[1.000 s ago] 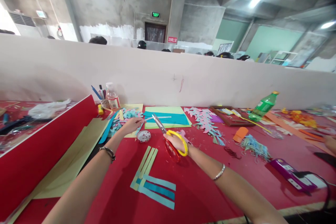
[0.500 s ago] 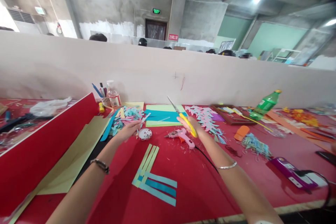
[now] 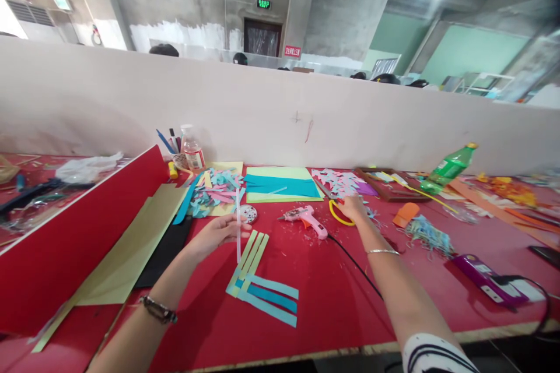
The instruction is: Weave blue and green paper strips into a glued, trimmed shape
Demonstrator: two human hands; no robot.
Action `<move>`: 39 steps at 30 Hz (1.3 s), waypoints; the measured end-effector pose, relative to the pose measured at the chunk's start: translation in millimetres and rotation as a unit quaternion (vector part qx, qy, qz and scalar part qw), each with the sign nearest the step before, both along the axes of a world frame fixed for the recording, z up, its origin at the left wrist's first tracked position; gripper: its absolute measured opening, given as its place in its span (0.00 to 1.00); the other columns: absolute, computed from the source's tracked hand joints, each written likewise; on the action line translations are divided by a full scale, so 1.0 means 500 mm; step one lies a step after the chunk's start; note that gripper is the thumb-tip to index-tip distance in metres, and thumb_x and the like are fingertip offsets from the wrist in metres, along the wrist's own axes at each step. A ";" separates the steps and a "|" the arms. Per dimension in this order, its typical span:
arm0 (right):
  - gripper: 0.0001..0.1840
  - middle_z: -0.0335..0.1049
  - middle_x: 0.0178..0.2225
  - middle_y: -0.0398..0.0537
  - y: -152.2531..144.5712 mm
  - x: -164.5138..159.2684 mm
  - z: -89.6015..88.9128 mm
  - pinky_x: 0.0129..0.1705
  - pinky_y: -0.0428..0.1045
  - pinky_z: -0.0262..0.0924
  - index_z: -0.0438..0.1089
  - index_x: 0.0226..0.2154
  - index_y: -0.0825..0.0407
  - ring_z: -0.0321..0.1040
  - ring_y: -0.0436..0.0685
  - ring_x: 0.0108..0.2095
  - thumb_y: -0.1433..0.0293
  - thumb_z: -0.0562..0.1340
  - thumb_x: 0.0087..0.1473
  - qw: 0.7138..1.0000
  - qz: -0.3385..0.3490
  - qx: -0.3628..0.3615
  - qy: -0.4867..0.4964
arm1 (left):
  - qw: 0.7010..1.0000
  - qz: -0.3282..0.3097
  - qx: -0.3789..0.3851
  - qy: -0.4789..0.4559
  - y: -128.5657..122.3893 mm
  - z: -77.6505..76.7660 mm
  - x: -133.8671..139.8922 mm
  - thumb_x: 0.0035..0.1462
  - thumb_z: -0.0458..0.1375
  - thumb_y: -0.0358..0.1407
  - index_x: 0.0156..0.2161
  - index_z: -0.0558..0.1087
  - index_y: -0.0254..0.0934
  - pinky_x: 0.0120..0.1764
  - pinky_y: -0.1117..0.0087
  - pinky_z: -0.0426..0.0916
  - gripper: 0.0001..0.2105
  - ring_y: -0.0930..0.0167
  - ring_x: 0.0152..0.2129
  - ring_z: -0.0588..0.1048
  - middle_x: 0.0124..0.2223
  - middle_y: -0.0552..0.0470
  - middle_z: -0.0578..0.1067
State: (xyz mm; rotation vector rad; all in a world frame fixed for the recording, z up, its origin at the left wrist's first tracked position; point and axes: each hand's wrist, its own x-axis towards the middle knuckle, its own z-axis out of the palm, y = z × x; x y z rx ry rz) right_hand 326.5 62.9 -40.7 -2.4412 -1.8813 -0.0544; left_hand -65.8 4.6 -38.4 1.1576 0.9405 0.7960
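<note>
The slender whitish stick [image 3: 238,204] stands nearly upright in the left hand [image 3: 219,236], pinched at the fingers, its lower end just beside the paper strips [image 3: 273,297] lying on the red counter [image 3: 332,309]. These strips overlap at one corner in a small weave, the yellow-green ones running away from the person and the blue ones off to the right. Close behind the left hand, partly hidden by it, is a round speckled dish [image 3: 249,213].

The right hand [image 3: 352,207] is at the handles of the yellow-and-red scissors [image 3: 340,215], whose blades point away and to the left; whether the fingers grip or merely touch them, I cannot tell. Between the two hands lies a pink glue gun [image 3: 306,220], nozzle to the left, its black cord [image 3: 359,271] trailing towards the right forearm.

Farther back, blue paper [image 3: 286,183] rests on pale green sheets [image 3: 280,171], between a heap of pastel paper scraps [image 3: 219,192] on the left and pink leaf-like cuttings [image 3: 336,179] on the right. A green bottle [image 3: 450,169] leans beyond, near the white partition [image 3: 245,111]
</note>
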 end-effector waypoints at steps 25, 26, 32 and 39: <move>0.15 0.63 0.21 0.43 -0.156 -0.183 0.028 0.27 0.45 0.61 0.63 0.28 0.55 0.64 0.48 0.22 0.59 0.52 0.49 0.835 0.063 0.090 0.539 | 0.950 0.172 0.253 0.065 -0.091 0.093 0.077 0.48 0.55 0.47 0.34 0.73 0.33 0.37 0.68 0.68 0.17 0.68 0.27 0.74 0.26 0.49 0.75; 0.15 0.62 0.20 0.42 -0.168 -0.191 0.034 0.26 0.45 0.61 0.63 0.28 0.55 0.64 0.49 0.22 0.59 0.52 0.49 0.834 0.066 0.098 0.539 | 0.944 0.178 0.270 0.072 -0.099 0.098 0.083 0.49 0.55 0.45 0.35 0.73 0.33 0.36 0.68 0.68 0.16 0.68 0.27 0.74 0.26 0.50 0.75; 0.11 0.62 0.35 0.52 -0.231 -0.271 0.049 0.35 0.49 0.60 0.63 0.35 0.54 0.63 0.57 0.36 0.67 0.55 0.49 0.874 0.072 0.210 0.432 | 0.910 0.151 0.376 0.087 -0.145 0.108 0.116 0.52 0.54 0.40 0.34 0.73 0.36 0.33 0.71 0.67 0.10 0.70 0.26 0.73 0.26 0.52 0.75; 0.13 0.58 0.40 0.55 -0.265 -0.341 0.061 0.29 0.47 0.60 0.58 0.43 0.56 0.65 0.56 0.35 0.73 0.48 0.54 0.947 0.078 0.257 0.177 | 0.846 0.147 0.483 0.174 -0.159 0.097 0.121 0.55 0.52 0.35 0.35 0.73 0.37 0.32 0.74 0.67 0.08 0.72 0.26 0.73 0.27 0.52 0.76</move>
